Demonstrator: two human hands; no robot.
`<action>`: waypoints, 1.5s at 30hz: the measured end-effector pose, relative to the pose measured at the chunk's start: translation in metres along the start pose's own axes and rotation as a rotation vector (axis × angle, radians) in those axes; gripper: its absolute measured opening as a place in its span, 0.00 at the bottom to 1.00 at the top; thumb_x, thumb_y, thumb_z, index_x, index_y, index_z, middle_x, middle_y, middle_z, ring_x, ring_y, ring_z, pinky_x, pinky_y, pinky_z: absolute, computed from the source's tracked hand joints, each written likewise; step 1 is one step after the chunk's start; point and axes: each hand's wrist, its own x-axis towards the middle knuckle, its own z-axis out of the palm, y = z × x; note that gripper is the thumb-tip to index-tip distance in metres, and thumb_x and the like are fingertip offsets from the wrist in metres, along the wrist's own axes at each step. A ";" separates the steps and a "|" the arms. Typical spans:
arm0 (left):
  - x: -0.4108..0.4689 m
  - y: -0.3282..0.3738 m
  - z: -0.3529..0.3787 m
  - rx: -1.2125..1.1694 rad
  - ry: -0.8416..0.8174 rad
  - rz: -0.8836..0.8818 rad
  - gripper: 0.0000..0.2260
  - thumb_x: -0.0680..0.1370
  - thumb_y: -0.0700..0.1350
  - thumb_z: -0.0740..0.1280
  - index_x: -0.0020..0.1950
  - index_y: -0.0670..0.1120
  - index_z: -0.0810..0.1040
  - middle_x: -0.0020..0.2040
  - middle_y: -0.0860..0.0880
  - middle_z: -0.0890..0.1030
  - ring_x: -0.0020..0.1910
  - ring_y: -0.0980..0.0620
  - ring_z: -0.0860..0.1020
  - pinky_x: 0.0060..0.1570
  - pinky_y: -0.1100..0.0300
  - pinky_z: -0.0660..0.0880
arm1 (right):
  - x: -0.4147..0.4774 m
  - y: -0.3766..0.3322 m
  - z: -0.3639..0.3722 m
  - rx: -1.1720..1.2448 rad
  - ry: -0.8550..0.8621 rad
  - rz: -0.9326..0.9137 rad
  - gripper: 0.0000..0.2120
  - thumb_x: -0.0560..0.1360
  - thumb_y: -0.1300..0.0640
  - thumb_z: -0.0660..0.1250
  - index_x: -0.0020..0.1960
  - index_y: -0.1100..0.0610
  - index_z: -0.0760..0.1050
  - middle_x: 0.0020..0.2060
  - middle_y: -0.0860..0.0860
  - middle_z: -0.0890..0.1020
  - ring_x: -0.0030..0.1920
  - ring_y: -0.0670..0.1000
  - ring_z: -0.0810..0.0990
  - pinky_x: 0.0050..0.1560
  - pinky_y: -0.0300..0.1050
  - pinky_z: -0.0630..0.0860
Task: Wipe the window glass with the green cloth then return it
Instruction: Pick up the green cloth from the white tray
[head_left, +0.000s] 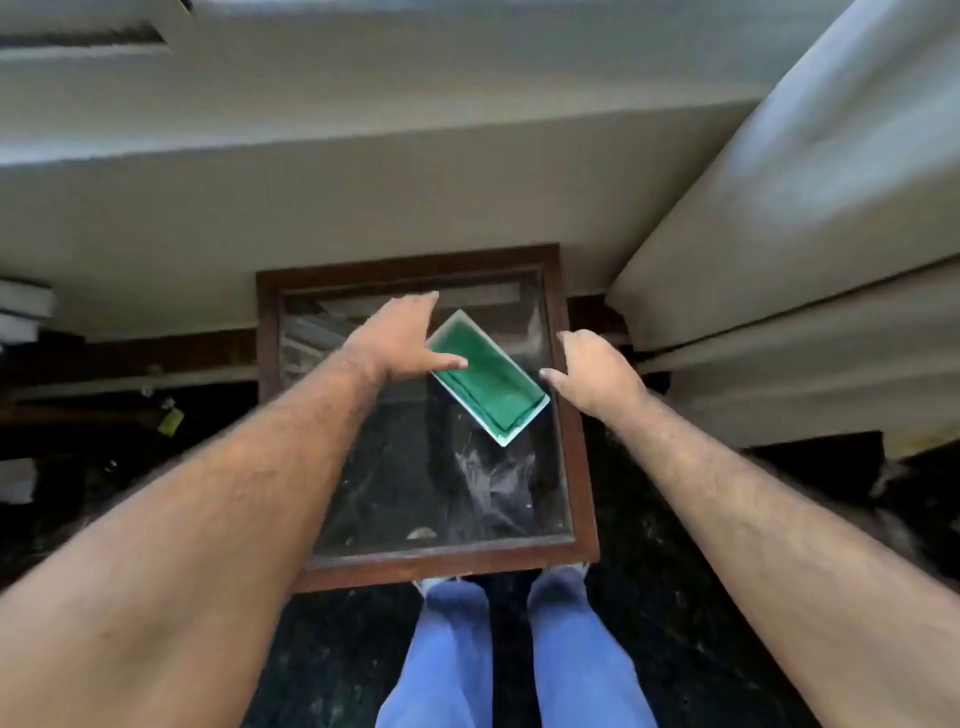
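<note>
Green cloth (485, 379) lies folded in a shallow white tray (519, 434), and that tray sits on the glass (415, 493) of a wooden-framed window (574, 467) lying flat on the dark floor, just ahead of your feet. The tray is turned at a slant, toward the far right part of the pane.

Your left hand (397, 338) reaches out over the tray's near-left edge with fingers spread and the thumb out across the cloth — whether it touches the cloth or only hangs above it, you can't tell from this view. Your right hand (595, 376) is also spread and empty, just to the right of the tray over the frame's right rail. Neither hand holds anything.

By the look of it, you are either at the very start, reaching for the cloth, or at the very end, having just set it back. The pane shows pale smears and streaks near its lower right — that leans toward the wiping not being done, though it is only a guess.

If you are starting, the next move calls for pinching the cloth's top fold and lifting it clear without dragging the light tray across the glass. Your right hand could steady the tray's rim.
</note>
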 end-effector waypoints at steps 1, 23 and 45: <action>0.009 -0.005 0.018 -0.002 -0.026 -0.004 0.47 0.72 0.63 0.77 0.80 0.37 0.64 0.77 0.36 0.72 0.76 0.39 0.71 0.78 0.49 0.66 | 0.007 0.005 0.018 0.020 -0.019 0.024 0.33 0.82 0.47 0.70 0.79 0.64 0.66 0.72 0.64 0.75 0.75 0.64 0.74 0.76 0.56 0.71; 0.111 -0.043 0.170 -0.044 0.135 -0.376 0.18 0.79 0.47 0.73 0.66 0.43 0.77 0.58 0.42 0.84 0.56 0.42 0.83 0.57 0.44 0.84 | 0.080 0.028 0.179 0.200 0.191 0.159 0.09 0.78 0.60 0.76 0.56 0.54 0.79 0.54 0.50 0.83 0.55 0.49 0.84 0.48 0.37 0.77; 0.035 -0.019 0.066 -1.220 0.143 -0.375 0.09 0.78 0.32 0.69 0.49 0.46 0.79 0.57 0.40 0.85 0.55 0.42 0.86 0.56 0.47 0.84 | 0.028 0.016 0.039 0.970 0.021 0.156 0.18 0.78 0.65 0.73 0.66 0.54 0.82 0.57 0.47 0.85 0.59 0.47 0.84 0.53 0.43 0.84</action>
